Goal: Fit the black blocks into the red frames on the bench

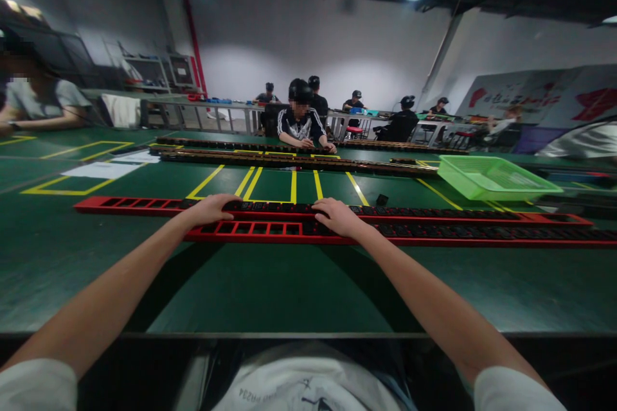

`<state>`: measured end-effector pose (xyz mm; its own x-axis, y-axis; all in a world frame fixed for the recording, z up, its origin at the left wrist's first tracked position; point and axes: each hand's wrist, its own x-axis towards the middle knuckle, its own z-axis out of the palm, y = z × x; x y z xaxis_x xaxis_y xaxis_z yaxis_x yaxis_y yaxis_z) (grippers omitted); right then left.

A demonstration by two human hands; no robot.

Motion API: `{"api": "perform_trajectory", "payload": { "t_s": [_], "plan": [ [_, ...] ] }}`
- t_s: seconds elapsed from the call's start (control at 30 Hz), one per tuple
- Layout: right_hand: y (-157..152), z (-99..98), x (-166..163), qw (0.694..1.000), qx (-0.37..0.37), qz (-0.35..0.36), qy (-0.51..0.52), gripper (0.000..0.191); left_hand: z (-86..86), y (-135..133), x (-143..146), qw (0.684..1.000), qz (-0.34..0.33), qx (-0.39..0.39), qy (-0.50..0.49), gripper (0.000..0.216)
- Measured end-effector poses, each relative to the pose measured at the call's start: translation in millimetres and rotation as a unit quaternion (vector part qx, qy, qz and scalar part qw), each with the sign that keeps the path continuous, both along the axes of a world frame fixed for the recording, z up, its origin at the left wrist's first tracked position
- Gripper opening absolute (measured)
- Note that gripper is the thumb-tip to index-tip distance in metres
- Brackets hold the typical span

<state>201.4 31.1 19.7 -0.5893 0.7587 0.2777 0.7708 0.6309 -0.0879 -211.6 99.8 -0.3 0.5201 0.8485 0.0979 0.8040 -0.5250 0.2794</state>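
Two long red slotted strips lie parallel across the table, the back strip (135,203) and the front strip (263,228). Small black square pieces fill many of their slots; some slots at the left of each show no piece. My left hand (211,209) is over the back strip, its fingers curled and close together at the black pieces; what lies under the fingertips is hidden. Over both strips lies my right hand (339,216), fingers apart and touching the black pieces. One loose black piece (382,200) sits behind the back strip.
A light green plastic basket (501,189) stands at the right. Farther back, long dark strips (289,159) cross the green table (299,289), which carries yellow tape lines. White paper (103,169) lies at the left. A person (301,119) works opposite; several others sit beyond.
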Motion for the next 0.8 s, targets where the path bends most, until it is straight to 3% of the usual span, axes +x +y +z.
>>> {"api": "perform_trajectory", "payload": {
  "t_s": [0.17,0.33,0.53,0.8],
  "plan": [
    [-2,0.3,-1,1.0,-0.002,-0.006,0.008,0.034,-8.0,2,17,0.999,-0.019,0.024,-0.017,0.063],
    [-3,0.1,0,0.999,-0.012,-0.019,0.024,0.033,-4.5,-2,21,1.0,0.0,0.011,-0.016,0.062],
    [-2,-0.7,0,0.999,-0.021,-0.031,0.031,0.03,0.6,-1,6,0.998,0.051,0.031,0.025,0.059],
    [-6,2.5,-3,0.999,-0.023,-0.032,0.032,0.022,-8.3,3,-12,0.996,0.078,0.033,0.033,0.066]
  ]
}}
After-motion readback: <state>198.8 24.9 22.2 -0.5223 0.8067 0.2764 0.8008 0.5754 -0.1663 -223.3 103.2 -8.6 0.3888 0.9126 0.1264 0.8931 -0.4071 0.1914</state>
